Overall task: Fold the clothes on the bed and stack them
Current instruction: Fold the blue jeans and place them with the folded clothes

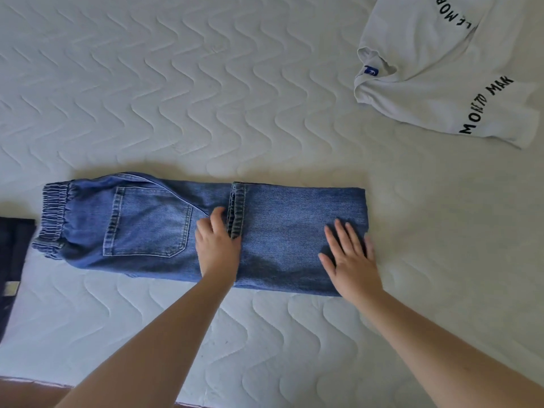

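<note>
Both bare forearms reach in from six o'clock onto the bed (176, 83). Her left hand (217, 245) lies on the blue jeans (153, 228) at the centre, fingers bent against the leg hems (237, 210), though whether they pinch them I cannot tell. Her right hand (350, 257) rests flat with fingers spread near the fold at three o'clock. Folded lengthwise, the jeans point their elastic waistband (54, 216) towards nine o'clock. At one o'clock lies a crumpled white t-shirt (441, 72); at nine, dark clothing (11, 260).
</note>
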Tool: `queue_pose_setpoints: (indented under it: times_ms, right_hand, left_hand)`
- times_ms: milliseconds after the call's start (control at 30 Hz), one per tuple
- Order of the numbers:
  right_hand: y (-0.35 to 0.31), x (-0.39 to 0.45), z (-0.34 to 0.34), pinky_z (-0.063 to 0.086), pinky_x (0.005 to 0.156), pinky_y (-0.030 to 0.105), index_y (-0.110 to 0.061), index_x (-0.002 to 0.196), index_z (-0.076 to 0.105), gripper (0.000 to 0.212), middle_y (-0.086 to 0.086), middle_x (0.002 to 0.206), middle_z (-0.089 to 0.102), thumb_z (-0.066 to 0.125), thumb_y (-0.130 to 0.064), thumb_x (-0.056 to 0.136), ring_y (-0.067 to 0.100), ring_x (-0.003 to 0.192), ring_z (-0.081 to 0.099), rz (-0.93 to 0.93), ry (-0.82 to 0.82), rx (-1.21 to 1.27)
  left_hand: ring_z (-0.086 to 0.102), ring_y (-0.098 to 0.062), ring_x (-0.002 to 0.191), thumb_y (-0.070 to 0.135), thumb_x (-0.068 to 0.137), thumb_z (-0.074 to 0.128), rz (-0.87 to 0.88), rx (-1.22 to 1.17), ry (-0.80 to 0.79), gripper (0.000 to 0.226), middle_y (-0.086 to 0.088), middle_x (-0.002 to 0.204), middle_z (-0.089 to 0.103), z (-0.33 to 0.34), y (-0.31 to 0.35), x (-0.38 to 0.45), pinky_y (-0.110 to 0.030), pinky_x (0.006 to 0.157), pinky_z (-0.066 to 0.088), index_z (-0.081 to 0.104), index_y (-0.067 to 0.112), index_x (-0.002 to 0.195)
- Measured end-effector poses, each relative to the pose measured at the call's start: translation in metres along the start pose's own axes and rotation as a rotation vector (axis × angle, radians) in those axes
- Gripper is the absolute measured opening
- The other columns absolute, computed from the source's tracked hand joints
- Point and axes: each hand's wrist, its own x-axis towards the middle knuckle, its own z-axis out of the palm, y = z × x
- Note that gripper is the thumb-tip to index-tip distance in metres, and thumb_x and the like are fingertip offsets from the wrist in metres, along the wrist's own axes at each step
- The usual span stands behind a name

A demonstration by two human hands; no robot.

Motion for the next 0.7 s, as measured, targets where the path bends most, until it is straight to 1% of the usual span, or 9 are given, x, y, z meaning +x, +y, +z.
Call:
queue_pose_setpoints:
  times_ms: [100,167,200,267,333,400,467,600,700]
  right_hand:
    - [0.008,0.000,-0.005,0.007,0.117,0.046,-0.025,0.155,0.018,0.059,0.000,0.164,0.011,0.026,-0.050,0.102,0.021,0.150,0.014,0.179,0.052,0.113]
    - [0.012,0.007,-0.010,0.020,0.114,0.049,-0.018,0.154,0.024,0.060,0.009,0.160,0.022,0.039,-0.043,0.102,0.028,0.146,0.023,0.362,0.096,0.309]
    - [0.014,0.011,-0.013,0.030,0.109,0.048,-0.012,0.151,0.031,0.059,0.015,0.153,0.034,0.046,-0.039,0.100,0.033,0.140,0.032,0.446,0.117,0.430]
    - [0.016,0.019,-0.018,0.043,0.093,0.041,-0.005,0.138,0.043,0.050,0.018,0.128,0.053,0.055,-0.033,0.097,0.036,0.120,0.050,0.580,0.126,0.724]
    - [0.014,0.026,-0.021,0.045,0.082,0.033,-0.006,0.129,0.045,0.049,0.010,0.117,0.060,0.062,-0.035,0.093,0.028,0.103,0.059,0.694,0.065,0.980]
    - [0.014,0.031,-0.020,0.050,0.085,0.036,-0.009,0.127,0.045,0.054,0.007,0.118,0.061,0.069,-0.037,0.088,0.025,0.101,0.060,0.753,0.026,1.056]
    - [0.017,0.035,-0.017,0.052,0.088,0.041,-0.010,0.124,0.045,0.056,0.008,0.117,0.061,0.074,-0.037,0.085,0.026,0.101,0.062,0.772,-0.002,1.075]
    - [0.024,0.040,-0.017,0.051,0.075,0.034,-0.013,0.121,0.045,0.057,0.006,0.114,0.062,0.077,-0.038,0.081,0.022,0.094,0.064,0.786,-0.065,1.122]
    - [0.026,0.043,-0.016,0.053,0.079,0.038,-0.014,0.122,0.042,0.062,0.005,0.115,0.060,0.078,-0.040,0.079,0.023,0.097,0.063,0.799,-0.127,1.115]
  left_hand:
    - [0.043,-0.041,0.131,0.015,0.077,0.074,0.465,0.375,0.078,0.076,-0.022,0.145,0.042,-0.005,-0.010,0.009,-0.053,0.106,0.037,0.042,0.014,0.146]
    - [0.022,-0.037,0.147,0.024,0.086,0.062,0.689,0.560,-0.047,0.073,-0.016,0.161,0.019,-0.006,-0.018,0.022,-0.051,0.119,0.018,0.032,0.021,0.152]
    - [0.007,-0.034,0.150,0.031,0.092,0.054,0.719,0.626,-0.131,0.071,-0.012,0.164,0.002,-0.006,-0.021,0.029,-0.050,0.122,0.005,0.023,0.026,0.155]
    - [-0.012,-0.032,0.150,0.050,0.099,0.033,0.663,0.691,-0.242,0.066,-0.004,0.160,-0.021,-0.004,-0.029,0.042,-0.048,0.119,-0.014,0.002,0.034,0.156]
    - [-0.016,-0.032,0.149,0.066,0.094,0.011,0.579,0.713,-0.299,0.068,-0.005,0.159,-0.027,-0.005,-0.034,0.050,-0.050,0.118,-0.012,-0.014,0.041,0.152]
    - [-0.015,-0.032,0.149,0.076,0.083,-0.002,0.518,0.706,-0.376,0.075,-0.009,0.160,-0.025,-0.007,-0.035,0.053,-0.052,0.120,-0.003,-0.027,0.045,0.146]
    - [-0.019,-0.034,0.148,0.084,0.075,-0.001,0.504,0.707,-0.445,0.085,-0.012,0.159,-0.028,-0.007,-0.034,0.056,-0.053,0.120,-0.001,-0.034,0.045,0.142]
    - [-0.028,-0.039,0.143,0.093,0.071,0.020,0.505,0.748,-0.560,0.106,-0.017,0.152,-0.038,-0.004,-0.029,0.063,-0.058,0.119,-0.004,-0.038,0.039,0.141]
    - [-0.027,-0.041,0.143,0.092,0.071,0.028,0.506,0.759,-0.566,0.113,-0.019,0.148,-0.041,-0.001,-0.028,0.065,-0.059,0.118,-0.004,-0.039,0.036,0.141]
